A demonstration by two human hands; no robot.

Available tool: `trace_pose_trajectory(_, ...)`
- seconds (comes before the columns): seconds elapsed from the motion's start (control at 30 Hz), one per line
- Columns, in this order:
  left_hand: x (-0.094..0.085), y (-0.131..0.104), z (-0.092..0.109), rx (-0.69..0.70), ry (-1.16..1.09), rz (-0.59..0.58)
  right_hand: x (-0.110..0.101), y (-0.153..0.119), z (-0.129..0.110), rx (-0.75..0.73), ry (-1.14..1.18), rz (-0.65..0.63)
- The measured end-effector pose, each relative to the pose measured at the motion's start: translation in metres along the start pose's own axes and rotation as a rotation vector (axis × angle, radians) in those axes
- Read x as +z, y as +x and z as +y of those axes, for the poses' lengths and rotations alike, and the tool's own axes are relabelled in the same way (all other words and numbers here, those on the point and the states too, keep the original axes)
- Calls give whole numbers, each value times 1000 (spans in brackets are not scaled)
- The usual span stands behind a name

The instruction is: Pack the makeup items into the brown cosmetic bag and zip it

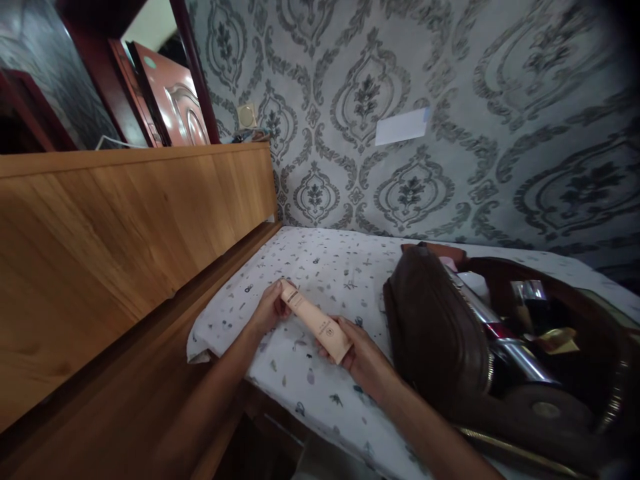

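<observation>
A peach-coloured squeeze tube (313, 320) with small dark print is held aslant over the patterned white sheet (345, 260). At its upper left end, the fingers of my left hand (273, 305) are closed around the cap, which they mostly hide. My right hand (357, 350) grips the wider lower end, thumb on top and fingers underneath. To the right of my right hand lies an open dark brown zip bag (430, 320). Inside it are a silver and dark cylinder with a red band (505, 340), a white-lidded container (475, 285) and a gold-coloured item (560, 340).
A wooden panel (140, 220) runs along the left side of the sheeted surface. Behind stands a wall with damask wallpaper (370, 167), bearing a white paper strip (401, 127). A reddish door (173, 100) shows at the upper left.
</observation>
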State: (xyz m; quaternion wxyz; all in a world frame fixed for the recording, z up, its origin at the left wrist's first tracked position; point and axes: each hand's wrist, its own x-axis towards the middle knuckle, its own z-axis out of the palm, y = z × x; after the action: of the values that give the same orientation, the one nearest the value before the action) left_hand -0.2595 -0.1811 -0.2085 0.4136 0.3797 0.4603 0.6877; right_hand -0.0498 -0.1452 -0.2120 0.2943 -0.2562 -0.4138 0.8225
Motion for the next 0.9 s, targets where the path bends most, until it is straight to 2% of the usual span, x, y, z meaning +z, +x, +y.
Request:
trace_pose_trajectory(0.1, 0, -2, 4, 0, -22, -34, 2, -1, -2, 85, 45, 20)
trace_pose_trajectory(0.23, 0, -4, 7, -5, -37, -66, 4, -2, -4, 98, 35, 36)
trace_pose_trajectory(0.5, 0, -1, 4, -18, -37, -8, 5, -3, -4, 5, -46, -2)
trace_pose_trajectory(0.9, 0, -1, 5, -7, -13, 49, 7, -5, -7, -33, -109, 47)
